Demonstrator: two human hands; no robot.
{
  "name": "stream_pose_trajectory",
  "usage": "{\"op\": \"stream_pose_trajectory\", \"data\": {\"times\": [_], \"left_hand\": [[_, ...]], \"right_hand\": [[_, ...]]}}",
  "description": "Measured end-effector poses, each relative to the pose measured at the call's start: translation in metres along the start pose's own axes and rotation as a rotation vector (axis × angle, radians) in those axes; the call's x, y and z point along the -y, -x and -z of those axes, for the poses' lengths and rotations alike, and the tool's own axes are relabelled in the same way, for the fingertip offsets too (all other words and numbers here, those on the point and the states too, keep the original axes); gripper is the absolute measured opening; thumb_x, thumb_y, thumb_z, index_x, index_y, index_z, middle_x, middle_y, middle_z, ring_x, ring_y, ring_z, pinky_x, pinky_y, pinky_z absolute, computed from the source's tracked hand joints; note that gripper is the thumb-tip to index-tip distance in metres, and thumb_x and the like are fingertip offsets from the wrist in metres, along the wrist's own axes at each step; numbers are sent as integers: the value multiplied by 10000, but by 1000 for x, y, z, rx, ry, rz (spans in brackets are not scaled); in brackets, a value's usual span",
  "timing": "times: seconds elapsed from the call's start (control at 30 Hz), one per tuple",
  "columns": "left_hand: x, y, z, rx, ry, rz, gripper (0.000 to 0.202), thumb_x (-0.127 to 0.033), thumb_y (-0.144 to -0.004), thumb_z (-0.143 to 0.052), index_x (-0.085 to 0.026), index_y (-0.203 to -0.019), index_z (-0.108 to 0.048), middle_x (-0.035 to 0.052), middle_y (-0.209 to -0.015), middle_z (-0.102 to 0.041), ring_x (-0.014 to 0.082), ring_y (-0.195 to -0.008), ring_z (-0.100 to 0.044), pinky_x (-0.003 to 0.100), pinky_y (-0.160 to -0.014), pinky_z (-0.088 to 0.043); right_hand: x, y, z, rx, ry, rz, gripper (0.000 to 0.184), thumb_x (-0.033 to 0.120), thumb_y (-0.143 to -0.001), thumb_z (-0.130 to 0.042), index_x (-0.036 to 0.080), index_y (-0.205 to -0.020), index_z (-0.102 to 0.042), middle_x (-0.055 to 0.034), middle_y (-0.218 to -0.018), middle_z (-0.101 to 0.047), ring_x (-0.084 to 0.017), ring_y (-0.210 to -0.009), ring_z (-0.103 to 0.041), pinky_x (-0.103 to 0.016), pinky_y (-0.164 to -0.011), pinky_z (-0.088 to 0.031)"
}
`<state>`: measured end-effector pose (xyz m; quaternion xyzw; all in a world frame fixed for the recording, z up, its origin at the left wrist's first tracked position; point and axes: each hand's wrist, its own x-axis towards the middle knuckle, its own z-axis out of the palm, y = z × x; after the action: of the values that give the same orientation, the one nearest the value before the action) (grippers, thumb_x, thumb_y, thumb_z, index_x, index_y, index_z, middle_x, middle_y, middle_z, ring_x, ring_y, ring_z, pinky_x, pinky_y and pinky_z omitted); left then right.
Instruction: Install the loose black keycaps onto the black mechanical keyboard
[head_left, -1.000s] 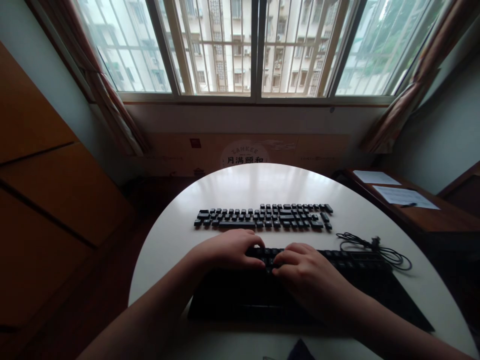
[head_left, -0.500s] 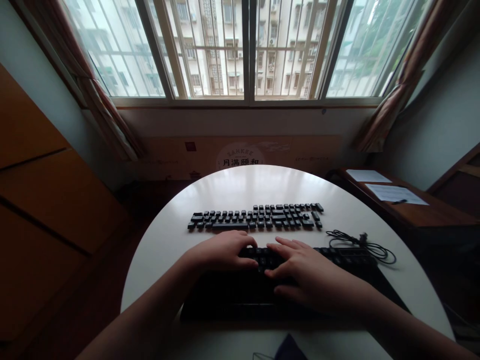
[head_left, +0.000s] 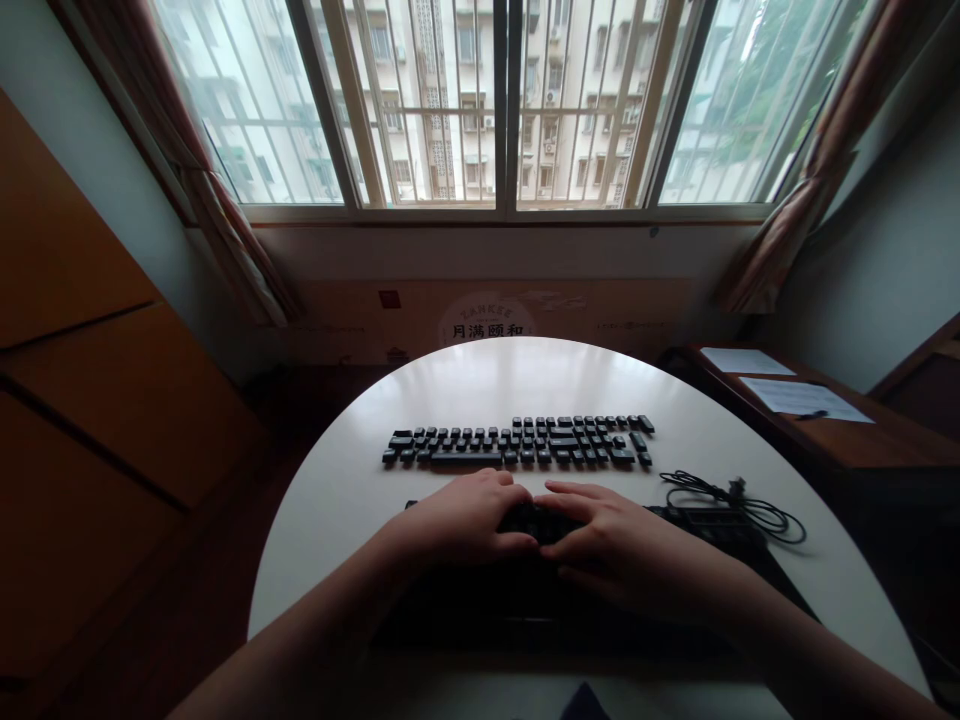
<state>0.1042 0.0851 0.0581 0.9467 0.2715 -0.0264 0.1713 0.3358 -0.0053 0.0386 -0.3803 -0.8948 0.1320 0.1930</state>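
A black keyboard [head_left: 465, 625] lies on the round white table [head_left: 315, 560], much of it in dark shadow. Both hands rest over its upper key rows. My left hand [head_left: 469, 515] bends across from the left, its thumb and index finger apart with dark keys [head_left: 525, 520] between them. Facing it, my right hand [head_left: 611, 535] has its fingers spread, with the fingertips close to those of my left hand. Whether any fingertip pinches a single keycap is too dark to tell. Beyond the hands, loose black keycaps [head_left: 562, 440] stand in rows on the table.
A coiled black cable [head_left: 750, 505] lies at the keyboard's right end. Papers [head_left: 802, 398] and a pen [head_left: 812, 415] are on a brown side table at right. Behind the table a printed box panel [head_left: 337, 310] stands below the window. A dark pointed object [head_left: 585, 703] shows at the bottom edge.
My hands have come closer together over the keys, the left moving right, so their fingertips nearly meet. The whole view has shifted slightly; the loose keycaps look the same.
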Motion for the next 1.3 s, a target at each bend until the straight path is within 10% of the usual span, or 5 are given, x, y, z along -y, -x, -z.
{"op": "stream_pose_trajectory", "data": {"times": [0.63, 1.1, 1.3], "left_hand": [[15, 5, 9, 74, 43, 40, 412, -542, -886, -579, -256, -1167, -673, 67, -1101, -672, 253, -957, -636, 314, -771, -471], [13, 6, 2, 10, -18, -38, 448, -554, -907, -546, -234, -1190, -682, 86, -1101, -693, 260, -952, -654, 319, -758, -478], [6, 0, -12, -93, 52, -159, 646, -614, -870, -605, -239, -1393, -544, 109, -1286, -640, 306, -1147, -606, 386, -914, -487]], "right_hand": [[-3, -3, -4, -159, 181, 111, 87, 139, -935, -646, 206, -911, -697, -45, -1204, -671, -294, -1235, -548, -485, -1023, -449], [-1, -8, -8, -41, 223, 174, 281, 30, -842, -541, 238, -900, -720, -12, -1312, -627, -296, -1278, -514, -496, -1025, -455], [-10, -19, 11, -214, 291, 233, 274, 76, -956, -473, 205, -1015, -707, -73, -1146, -695, -283, -1166, -587, -462, -929, -507]]}}
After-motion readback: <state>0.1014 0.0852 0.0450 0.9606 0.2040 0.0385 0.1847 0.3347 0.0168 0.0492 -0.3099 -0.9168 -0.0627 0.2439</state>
